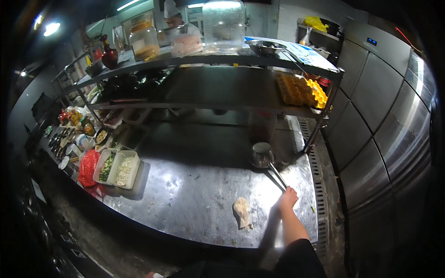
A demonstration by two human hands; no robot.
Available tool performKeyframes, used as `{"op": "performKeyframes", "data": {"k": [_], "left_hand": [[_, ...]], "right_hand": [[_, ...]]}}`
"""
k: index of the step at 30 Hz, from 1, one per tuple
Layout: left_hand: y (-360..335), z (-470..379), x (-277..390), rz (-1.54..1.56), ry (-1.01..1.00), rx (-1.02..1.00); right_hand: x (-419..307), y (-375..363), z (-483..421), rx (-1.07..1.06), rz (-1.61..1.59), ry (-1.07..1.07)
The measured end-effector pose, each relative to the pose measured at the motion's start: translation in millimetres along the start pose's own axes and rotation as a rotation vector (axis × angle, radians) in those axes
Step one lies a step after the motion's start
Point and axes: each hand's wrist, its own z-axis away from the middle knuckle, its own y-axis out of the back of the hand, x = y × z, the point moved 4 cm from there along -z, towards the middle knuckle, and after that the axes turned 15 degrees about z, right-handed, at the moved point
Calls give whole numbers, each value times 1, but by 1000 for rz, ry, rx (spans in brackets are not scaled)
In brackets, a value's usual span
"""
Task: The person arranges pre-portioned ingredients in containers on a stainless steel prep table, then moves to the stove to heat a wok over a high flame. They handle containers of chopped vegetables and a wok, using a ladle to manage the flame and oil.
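Observation:
My right hand [288, 198] grips the end of the long handle of a metal ladle or small pan [261, 159]. Its round bowl is at the shaded middle of the steel worktable [194, 201]; dim light hides what is inside. Left of my right forearm, a crumpled beige cloth [243, 212] lies on the metal. At the bottom edge shows a small pinkish and white patch, perhaps part of my left hand [150, 275], too cut off to read.
Tubs of chopped greens [106, 167] and pale sprouts [124, 170] stand left, beside a red plastic bag [89, 168]. A two-tier steel shelf [205, 106] crosses the back, holding egg trays [300, 90] and jars [144, 41]. A person [172, 19] stands behind. Steel refrigerators [375, 87] line the right.

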Motion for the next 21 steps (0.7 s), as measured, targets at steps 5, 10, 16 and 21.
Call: {"op": "performKeyframes", "data": {"k": [5,10,16,21], "left_hand": [[-24,14,22,32,19,36],[-43,11,21,75,25,46],[-56,-12,16,98,-1,16],[-64,-40,8,153,-54,-15]], "right_hand": [[20,-20,4,-93,-76,20],[22,9,28,-132,-334,304],[-17,131,7,-625,-1331,204],[-17,281,-79,-455,-1601,403]]}}
